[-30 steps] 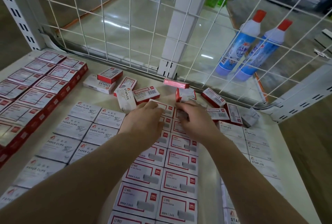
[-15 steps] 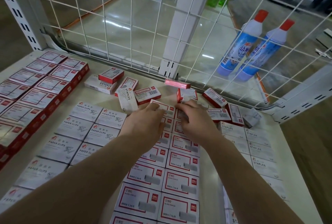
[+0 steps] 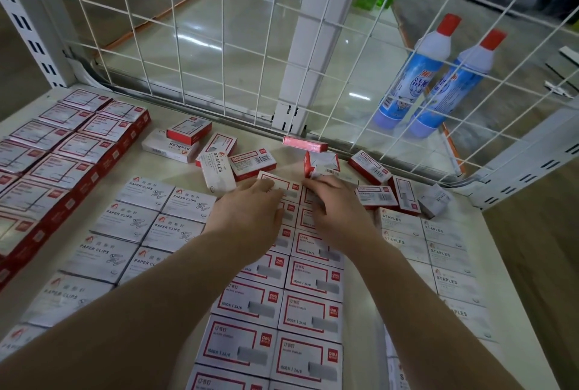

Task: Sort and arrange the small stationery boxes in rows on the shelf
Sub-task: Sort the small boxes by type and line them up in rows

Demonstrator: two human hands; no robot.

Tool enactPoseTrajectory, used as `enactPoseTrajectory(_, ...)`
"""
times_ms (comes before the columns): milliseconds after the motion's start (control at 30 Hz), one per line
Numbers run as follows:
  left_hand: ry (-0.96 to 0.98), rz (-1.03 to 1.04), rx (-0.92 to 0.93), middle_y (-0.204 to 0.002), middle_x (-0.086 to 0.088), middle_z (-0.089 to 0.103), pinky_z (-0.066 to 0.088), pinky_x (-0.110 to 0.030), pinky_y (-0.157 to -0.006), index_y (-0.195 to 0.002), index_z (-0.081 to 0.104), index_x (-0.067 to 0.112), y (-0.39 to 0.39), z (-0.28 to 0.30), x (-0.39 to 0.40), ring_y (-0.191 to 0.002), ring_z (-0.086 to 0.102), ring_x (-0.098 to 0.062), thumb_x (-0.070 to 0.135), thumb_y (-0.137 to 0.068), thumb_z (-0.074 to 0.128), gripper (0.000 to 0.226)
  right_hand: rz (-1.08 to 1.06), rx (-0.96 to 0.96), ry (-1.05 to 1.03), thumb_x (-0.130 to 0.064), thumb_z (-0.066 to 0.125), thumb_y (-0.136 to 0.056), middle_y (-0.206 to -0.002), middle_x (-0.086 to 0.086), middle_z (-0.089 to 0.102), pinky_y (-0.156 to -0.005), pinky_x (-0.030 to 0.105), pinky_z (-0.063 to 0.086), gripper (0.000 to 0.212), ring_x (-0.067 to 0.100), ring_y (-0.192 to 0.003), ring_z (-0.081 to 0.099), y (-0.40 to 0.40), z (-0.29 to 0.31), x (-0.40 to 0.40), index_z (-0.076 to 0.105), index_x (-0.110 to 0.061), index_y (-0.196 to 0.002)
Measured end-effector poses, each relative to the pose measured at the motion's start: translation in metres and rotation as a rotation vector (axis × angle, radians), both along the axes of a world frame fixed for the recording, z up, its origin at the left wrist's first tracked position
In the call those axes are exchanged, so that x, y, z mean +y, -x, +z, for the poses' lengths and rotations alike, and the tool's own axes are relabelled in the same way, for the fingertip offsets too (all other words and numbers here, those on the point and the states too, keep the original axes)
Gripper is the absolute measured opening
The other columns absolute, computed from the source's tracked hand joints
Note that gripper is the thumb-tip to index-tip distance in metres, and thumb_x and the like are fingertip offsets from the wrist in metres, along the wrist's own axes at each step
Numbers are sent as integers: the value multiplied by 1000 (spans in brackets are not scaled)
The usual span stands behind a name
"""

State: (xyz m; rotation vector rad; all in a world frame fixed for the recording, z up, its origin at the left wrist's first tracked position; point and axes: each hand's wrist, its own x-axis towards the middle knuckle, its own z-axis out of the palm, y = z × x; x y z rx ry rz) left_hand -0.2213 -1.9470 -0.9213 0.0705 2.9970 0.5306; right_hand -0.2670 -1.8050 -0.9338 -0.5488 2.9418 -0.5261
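Two columns of red-bordered white staple boxes run down the middle of the shelf. My left hand lies on the far end of the left column, fingers on the last box. My right hand rests on the far end of the right column, fingertips on a box there. Grey paper clip boxes lie in rows to the left, grey staples boxes to the right. Several loose boxes lie jumbled at the back.
Red-sided boxes fill the far left of the shelf. A white wire grid closes the back, with a white post behind it. Two blue bottles with red caps stand beyond the grid at right.
Both hands stay at the far end of the middle columns, with only small shifts of the fingers. The boxes under them have barely moved.
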Motion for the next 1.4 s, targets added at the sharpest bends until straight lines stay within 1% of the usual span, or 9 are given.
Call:
enactPoseTrajectory(167, 21, 10, -38, -149, 7, 29, 27, -39, -109, -139, 36, 27, -2, 3, 3, -139, 20, -15, 36, -98, 35, 41, -44, 38, 97, -19, 40, -96, -128, -5, 49, -97, 24, 39, 35, 9, -118, 44, -9, -1, 7, 49, -21, -130)
enactPoseTrajectory(333, -4, 4, 12, -138, 7, 40, 34, -32, -102, -131, 46, 25, -12, 1, 8, -130, 32, -14, 32, -97, 38, 35, -92, 17, 161, -15, 42, -95, -115, -12, 51, -90, 17, 42, 29, 2, -107, 45, -22, 1, 23, 55, -22, -120)
enactPoseTrajectory(433, -35, -38, 6, -135, 7, 41, 35, -29, -100, -129, 47, 25, -20, 1, 15, -125, 36, -13, 30, -97, 38, 33, -133, 24, 171, -14, 44, -94, -101, -18, 45, -71, 0, 35, 26, -5, -91, 44, -30, 5, 34, 58, -23, -114)
enactPoseTrajectory(600, -40, -109, 9, -135, 7, 44, 34, -30, -103, -130, 48, 24, -28, 4, 29, -124, 38, -12, 26, -97, 39, 34, -218, 47, 102, -10, 45, -90, -108, -2, 57, -74, 17, 31, 31, 5, -90, 40, -37, 11, 56, 60, -16, -116)
enactPoseTrajectory(733, -44, -174, -36, -151, 7, 27, 20, -34, -113, -140, 35, 25, -26, 8, 45, -139, 23, -14, 24, -98, 38, 42, -304, 60, 165, -11, 48, -87, -98, -1, 59, -65, 18, 33, 23, 13, -86, 51, -32, 9, 76, 65, -17, -102)
enactPoseTrajectory(900, -23, -221, -60, -155, 7, 15, 17, -37, -114, -145, 25, 26, -11, 4, 61, -142, 15, -14, 22, -98, 40, 49, -353, 82, 132, -13, 52, -88, -109, 5, 58, -74, 22, 32, 27, 17, -98, 50, -13, 13, 91, 63, -13, -113)
enactPoseTrajectory(1067, -24, -169, -31, -136, 4, 44, 41, -30, -98, -136, 37, 21, 4, 3, 70, -119, 45, -13, 23, -97, 43, 39, -371, 8, 74, -17, 56, -85, -120, 5, 54, -82, 23, 34, 37, 20, -110, 49, 10, 10, 93, 58, -18, -122)
enactPoseTrajectory(1233, 54, -166, -18, -128, 1, 49, 44, -30, -90, -132, 45, 21, 17, 3, 73, -114, 48, -14, 24, -95, 46, 37, -297, -39, 43, -18, 60, -82, -134, 6, 44, -102, 28, 31, 56, 22, -125, 40, 20, 13, 89, 46, -19, -136)
enactPoseTrajectory(1400, 35, -183, -26, -124, 3, 50, 47, -29, -88, -131, 46, 22, 19, 1, 70, -110, 48, -13, 26, -95, 46, 36, -234, -95, -8, -14, 56, -85, -143, 4, 36, -110, 32, 26, 55, 20, -131, 31, 27, 12, 81, 43, -17, -138)
